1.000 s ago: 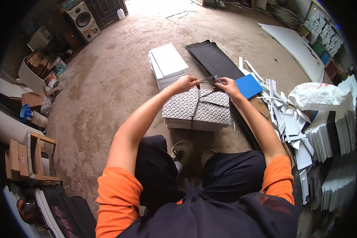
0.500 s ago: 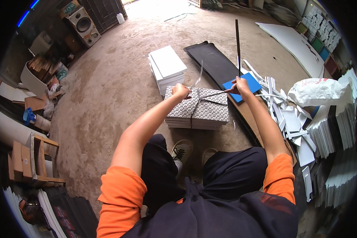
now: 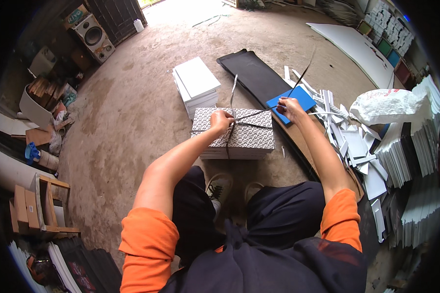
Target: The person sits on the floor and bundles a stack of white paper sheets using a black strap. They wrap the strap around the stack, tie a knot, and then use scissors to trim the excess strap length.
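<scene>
A stack of boards (image 3: 256, 137) with a textured grey-and-white top sits on the floor before my feet. Dark strapping bands cross over its top and run down its front. My left hand (image 3: 221, 121) is closed at the crossing, pinching the strap (image 3: 254, 115) against the top. To the right, my right hand (image 3: 289, 109) grips the same strap and holds it taut, its loose end rising beyond the fingers. Another strap end (image 3: 234, 88) stands up behind the crossing. Beneath my right hand lies a blue panel (image 3: 303, 97).
A stack of white boards (image 3: 198, 75) stands just behind the bundle. Long black sheets (image 3: 256, 68) lie to the right, beside scattered white offcuts (image 3: 354, 144) and a white sack (image 3: 388, 105). A wooden stool frame (image 3: 51, 205) is at the left.
The strap's loose end has swung from upright to a slant. My left hand has come down closer to the crossing, while my right keeps the strap stretched. The whole view has shifted slightly.
</scene>
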The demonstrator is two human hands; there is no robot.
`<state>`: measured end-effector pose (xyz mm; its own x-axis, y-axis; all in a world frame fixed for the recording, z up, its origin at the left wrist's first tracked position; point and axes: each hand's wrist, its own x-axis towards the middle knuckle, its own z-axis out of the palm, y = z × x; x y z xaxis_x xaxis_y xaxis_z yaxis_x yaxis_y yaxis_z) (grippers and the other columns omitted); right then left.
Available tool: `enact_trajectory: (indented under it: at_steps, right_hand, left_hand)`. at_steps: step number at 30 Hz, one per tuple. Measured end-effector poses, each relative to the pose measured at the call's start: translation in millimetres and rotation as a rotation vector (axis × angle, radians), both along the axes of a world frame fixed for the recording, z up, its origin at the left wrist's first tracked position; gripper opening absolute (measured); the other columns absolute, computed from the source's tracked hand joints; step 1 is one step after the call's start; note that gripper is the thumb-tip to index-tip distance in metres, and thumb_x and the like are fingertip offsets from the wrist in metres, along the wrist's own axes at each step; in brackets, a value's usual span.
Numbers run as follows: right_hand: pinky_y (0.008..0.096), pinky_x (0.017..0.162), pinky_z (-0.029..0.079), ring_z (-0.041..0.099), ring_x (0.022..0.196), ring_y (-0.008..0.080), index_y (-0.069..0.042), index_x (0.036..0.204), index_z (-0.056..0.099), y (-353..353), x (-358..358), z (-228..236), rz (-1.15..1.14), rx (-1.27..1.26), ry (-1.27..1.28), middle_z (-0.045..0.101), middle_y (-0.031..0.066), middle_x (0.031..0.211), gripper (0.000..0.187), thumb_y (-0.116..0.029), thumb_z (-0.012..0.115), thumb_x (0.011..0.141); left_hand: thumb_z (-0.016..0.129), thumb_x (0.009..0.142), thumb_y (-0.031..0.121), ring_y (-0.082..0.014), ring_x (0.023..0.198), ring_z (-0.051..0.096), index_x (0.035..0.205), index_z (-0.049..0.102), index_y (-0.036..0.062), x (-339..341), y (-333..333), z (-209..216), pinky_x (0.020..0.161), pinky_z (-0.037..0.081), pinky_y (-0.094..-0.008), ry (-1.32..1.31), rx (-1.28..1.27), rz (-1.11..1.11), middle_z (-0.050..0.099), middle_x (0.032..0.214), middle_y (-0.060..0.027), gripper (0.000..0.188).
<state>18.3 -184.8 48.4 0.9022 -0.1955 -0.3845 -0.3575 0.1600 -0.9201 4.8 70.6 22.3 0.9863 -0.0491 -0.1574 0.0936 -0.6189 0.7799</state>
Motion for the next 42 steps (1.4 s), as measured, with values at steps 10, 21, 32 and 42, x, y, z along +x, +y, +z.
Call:
enact_trajectory:
  at_steps: [10, 21, 32, 42]
  right_hand:
    - [0.0279, 0.05, 0.043, 0.045, 0.045, 0.0131, 0.001, 0.103, 0.049, 56, 7, 21, 0.073, 0.203, -0.129, 0.039, 0.001, 0.054, 0.032, -0.021, 0.027, 0.093]
    - [0.0253, 0.046, 0.039, 0.045, 0.048, 0.0103, -0.001, 0.098, 0.056, 120, 23, 8, 0.502, -0.286, -0.277, 0.047, 0.0016, 0.063, 0.025, -0.019, 0.048, 0.083]
    - [0.0296, 0.06, 0.043, 0.055, 0.06, 0.0164, -0.009, 0.113, 0.051, 114, 5, 21, 0.388, -0.673, -0.372, 0.059, 0.0118, 0.072, 0.033, -0.026, 0.043, 0.086]
    - [0.0347, 0.064, 0.044, 0.059, 0.074, 0.0301, -0.008, 0.107, 0.054, 113, -5, 24, 0.412, -0.794, -0.754, 0.059, 0.0181, 0.081, 0.025, -0.017, 0.045, 0.086]
  left_hand:
    - [0.056, 0.081, 0.009, -0.0115, 0.084, 0.056, 0.1, 0.059, 0.0038, 43, 22, 39, 0.073, 0.048, -0.0218, 0.213, -0.978, 0.017, 0.06, 0.093, -0.005, 0.02]
    - [0.062, 0.078, 0.013, -0.0113, 0.081, 0.058, 0.102, 0.057, -0.0002, 34, 18, 54, 0.073, 0.048, -0.0198, 0.147, -0.957, -0.057, 0.059, 0.097, -0.0081, 0.028]
    - [0.067, 0.072, 0.007, -0.0128, 0.064, 0.057, 0.088, 0.056, -0.0054, 47, 19, 49, 0.057, 0.053, -0.0206, 0.333, -1.058, 0.05, 0.058, 0.077, -0.0086, 0.023]
    - [0.069, 0.071, 0.014, -0.0063, 0.052, 0.049, 0.079, 0.061, 0.0, 52, 24, 55, 0.047, 0.047, -0.0165, 0.446, -1.123, -0.043, 0.053, 0.063, -0.0005, 0.018]
